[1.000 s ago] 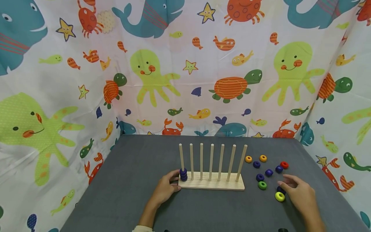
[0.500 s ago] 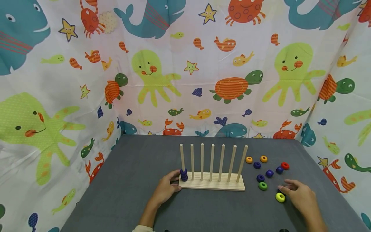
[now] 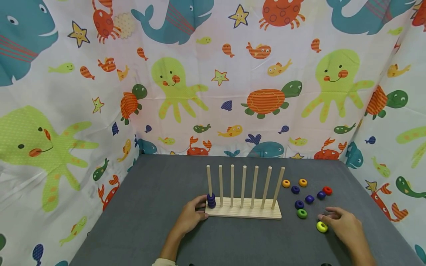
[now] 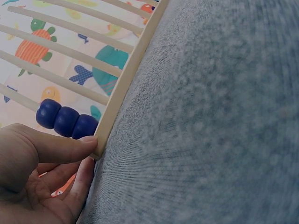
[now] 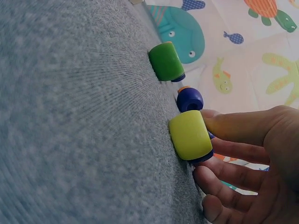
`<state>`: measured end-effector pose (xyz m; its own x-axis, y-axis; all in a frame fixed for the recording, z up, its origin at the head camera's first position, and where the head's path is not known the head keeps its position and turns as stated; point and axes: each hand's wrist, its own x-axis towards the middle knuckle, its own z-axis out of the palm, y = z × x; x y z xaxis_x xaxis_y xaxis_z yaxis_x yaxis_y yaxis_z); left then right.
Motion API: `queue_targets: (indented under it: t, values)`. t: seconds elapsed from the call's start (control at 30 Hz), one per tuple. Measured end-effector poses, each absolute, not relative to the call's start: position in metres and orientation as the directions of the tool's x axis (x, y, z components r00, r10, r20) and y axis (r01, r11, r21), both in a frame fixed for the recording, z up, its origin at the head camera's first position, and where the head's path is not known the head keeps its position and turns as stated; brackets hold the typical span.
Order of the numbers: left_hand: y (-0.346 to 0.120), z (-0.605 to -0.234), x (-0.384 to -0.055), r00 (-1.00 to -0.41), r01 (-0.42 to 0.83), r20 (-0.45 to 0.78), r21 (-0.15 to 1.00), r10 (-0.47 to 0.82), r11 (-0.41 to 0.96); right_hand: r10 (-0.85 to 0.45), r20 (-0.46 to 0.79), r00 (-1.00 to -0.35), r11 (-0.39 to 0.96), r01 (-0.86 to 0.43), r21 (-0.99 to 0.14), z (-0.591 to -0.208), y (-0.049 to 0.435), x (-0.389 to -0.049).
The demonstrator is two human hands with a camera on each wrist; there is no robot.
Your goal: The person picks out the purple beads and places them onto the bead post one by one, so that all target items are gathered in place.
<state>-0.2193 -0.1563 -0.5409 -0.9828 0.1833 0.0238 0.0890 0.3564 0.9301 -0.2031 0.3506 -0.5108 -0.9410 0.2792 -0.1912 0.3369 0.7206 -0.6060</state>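
Observation:
At the table's middle stands a wooden peg board (image 3: 244, 211) with several upright pegs; three dark blue beads (image 4: 67, 119) are stacked on its leftmost peg. My left hand (image 3: 189, 217) pinches the board's left end, thumb on the base edge close to the lowest bead and fingers underneath. Over at the right, my right hand (image 3: 346, 226) has thumb and fingers around a dark blue bead (image 5: 203, 158), mostly hidden behind a yellow bead (image 5: 190, 135) in the right wrist view and covered by the hand in the head view. The yellow bead lies just in front of those fingertips.
Between board and right hand lie a green bead (image 3: 301, 213), several loose blue beads (image 3: 309, 199), a red bead (image 3: 327, 190) and two orange beads (image 3: 303, 182). A sea-animal printed curtain (image 3: 213, 107) encloses the grey table (image 3: 166, 177) at the back and sides.
My right hand has shifted slightly down and left, its thumb and fingers covering the dark blue bead that showed behind the yellow one. The left hand keeps its hold on the board.

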Motion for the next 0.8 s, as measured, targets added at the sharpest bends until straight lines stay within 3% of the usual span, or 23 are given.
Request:
queue_targets:
  t: [0.8]
  values:
    - [-0.1565,-0.5391,-0.2163,-0.984,0.077,0.018,0.94,0.177,0.333,0.365,-0.082,-0.928,0.71,0.334,-0.62,-0.505,0.3423,-0.2015]
